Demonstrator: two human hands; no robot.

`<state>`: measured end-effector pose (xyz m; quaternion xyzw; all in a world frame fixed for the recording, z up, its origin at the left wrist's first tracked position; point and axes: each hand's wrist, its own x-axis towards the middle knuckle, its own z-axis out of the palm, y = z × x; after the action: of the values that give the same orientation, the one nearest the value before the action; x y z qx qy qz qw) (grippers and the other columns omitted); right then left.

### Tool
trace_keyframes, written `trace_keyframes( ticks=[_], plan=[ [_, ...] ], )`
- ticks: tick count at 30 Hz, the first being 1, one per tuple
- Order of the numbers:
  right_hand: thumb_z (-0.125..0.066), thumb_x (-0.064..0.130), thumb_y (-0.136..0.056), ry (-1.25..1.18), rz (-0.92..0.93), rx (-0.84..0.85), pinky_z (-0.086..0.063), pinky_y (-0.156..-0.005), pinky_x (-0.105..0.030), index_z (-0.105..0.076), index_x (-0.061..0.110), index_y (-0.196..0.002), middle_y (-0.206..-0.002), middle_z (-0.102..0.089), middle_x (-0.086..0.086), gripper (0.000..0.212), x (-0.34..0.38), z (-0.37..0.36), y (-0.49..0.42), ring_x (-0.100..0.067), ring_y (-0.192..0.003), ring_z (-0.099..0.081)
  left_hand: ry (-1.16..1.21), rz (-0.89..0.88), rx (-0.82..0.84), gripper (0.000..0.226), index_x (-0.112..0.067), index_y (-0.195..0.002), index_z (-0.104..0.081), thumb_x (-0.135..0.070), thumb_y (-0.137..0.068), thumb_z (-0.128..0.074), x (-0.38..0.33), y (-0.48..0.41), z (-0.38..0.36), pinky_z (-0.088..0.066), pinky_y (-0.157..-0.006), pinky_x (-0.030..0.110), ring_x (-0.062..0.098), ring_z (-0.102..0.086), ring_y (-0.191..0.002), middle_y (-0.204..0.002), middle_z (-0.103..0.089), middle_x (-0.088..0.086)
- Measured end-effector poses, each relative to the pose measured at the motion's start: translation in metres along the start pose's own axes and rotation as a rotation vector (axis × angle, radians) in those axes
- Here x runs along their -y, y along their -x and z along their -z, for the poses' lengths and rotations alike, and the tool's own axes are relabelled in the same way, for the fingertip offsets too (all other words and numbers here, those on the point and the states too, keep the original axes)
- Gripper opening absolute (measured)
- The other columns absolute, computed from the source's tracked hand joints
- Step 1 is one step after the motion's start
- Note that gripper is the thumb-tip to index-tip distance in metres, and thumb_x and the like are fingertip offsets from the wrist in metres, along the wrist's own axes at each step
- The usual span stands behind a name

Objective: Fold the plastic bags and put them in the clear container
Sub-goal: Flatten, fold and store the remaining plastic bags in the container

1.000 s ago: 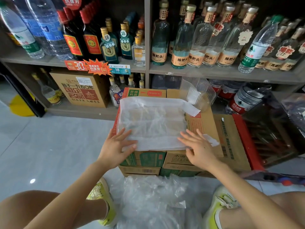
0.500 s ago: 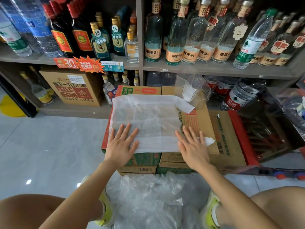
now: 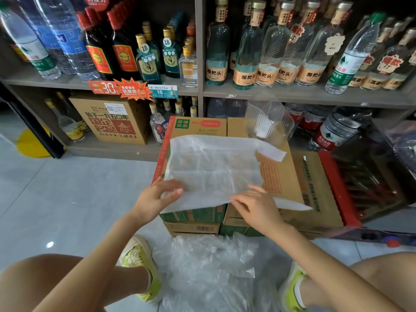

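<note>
A translucent white plastic bag (image 3: pixel 213 170) lies spread flat on top of stacked cardboard boxes (image 3: pixel 299 176). My left hand (image 3: pixel 155 197) pinches the bag's near left corner. My right hand (image 3: pixel 256 206) pinches the near edge and lifts it slightly off the box. The bag's handles stick out to the right, one at the far side and one at the near side. Behind the bag, at the back of the boxes, stands the clear container (image 3: pixel 267 124) with a white folded piece inside. A loose pile of clear plastic bags (image 3: pixel 209 273) lies on the floor between my feet.
Shelves (image 3: pixel 292 95) packed with glass and water bottles rise right behind the boxes. A brown carton (image 3: pixel 110 122) sits on the low shelf at left. A dark crate with a red rim (image 3: pixel 364 176) stands to the right. Grey tiled floor (image 3: pixel 67 188) lies to the left.
Both hands went from lying flat on the bag's near edge to pinching it. The near edge has lifted a little at the right.
</note>
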<state>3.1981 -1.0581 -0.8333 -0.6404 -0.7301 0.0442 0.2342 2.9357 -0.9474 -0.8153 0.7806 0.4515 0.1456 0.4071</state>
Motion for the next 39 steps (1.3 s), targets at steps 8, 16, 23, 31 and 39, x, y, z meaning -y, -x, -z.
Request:
trace_keyframes(
  ticks=[8,16,23,31,39],
  plan=[
    [-0.064,0.018,-0.091,-0.577,-0.499,0.385,-0.048,-0.083,-0.024,-0.07,0.022,-0.083,-0.087,-0.069,0.01,0.01,0.001,0.059,-0.038,-0.003,-0.083,-0.062,0.421,0.05,0.057,0.06,-0.028,-0.099,-0.061,-0.068,-0.054,-0.066,-0.026,0.013,0.033,-0.046,-0.069,0.006,-0.011,-0.064,-0.083,-0.084,-0.069,-0.031],
    [-0.054,0.022,-0.096,-0.394,-0.485,0.365,-0.041,-0.068,-0.027,-0.063,0.014,-0.08,-0.077,-0.06,0.004,0.02,-0.026,0.05,-0.098,-0.012,-0.075,-0.054,-0.17,0.202,-0.156,0.039,-0.014,-0.109,-0.059,-0.047,-0.099,-0.04,0.002,-0.038,0.018,-0.049,-0.075,0.037,0.023,-0.062,-0.085,-0.097,-0.068,0.005],
    [-0.049,0.023,-0.096,-0.115,-0.469,0.386,-0.05,-0.08,-0.038,-0.063,0.022,-0.09,-0.095,-0.066,0.004,0.015,-0.053,0.014,-0.128,-0.02,-0.091,-0.061,-0.187,0.206,-0.282,0.022,-0.017,-0.099,-0.055,-0.035,-0.101,-0.044,0.01,-0.059,0.006,-0.04,-0.055,0.022,0.019,-0.058,-0.068,-0.073,-0.062,-0.005],
    [-0.048,0.024,-0.096,-0.001,-0.418,0.39,-0.048,-0.074,-0.034,-0.068,0.019,-0.1,-0.099,-0.067,0.003,0.021,-0.063,0.0,-0.131,-0.019,-0.089,-0.06,-0.689,-0.129,-0.591,0.021,-0.005,-0.098,-0.065,-0.018,-0.088,-0.051,0.011,-0.069,-0.017,-0.046,-0.076,0.042,0.035,-0.061,-0.075,-0.087,-0.065,0.013],
    [-0.046,0.026,-0.098,0.022,-0.399,0.372,-0.042,-0.065,-0.029,-0.066,0.02,-0.104,-0.104,-0.067,0.004,0.022,-0.067,-0.004,-0.131,-0.018,-0.092,-0.06,-0.696,-0.169,-0.049,0.094,-0.017,-0.153,-0.007,-0.061,-0.079,0.031,0.01,-0.095,-0.046,0.014,-0.117,0.034,0.02,0.009,-0.147,-0.16,-0.002,0.002]
  ],
)
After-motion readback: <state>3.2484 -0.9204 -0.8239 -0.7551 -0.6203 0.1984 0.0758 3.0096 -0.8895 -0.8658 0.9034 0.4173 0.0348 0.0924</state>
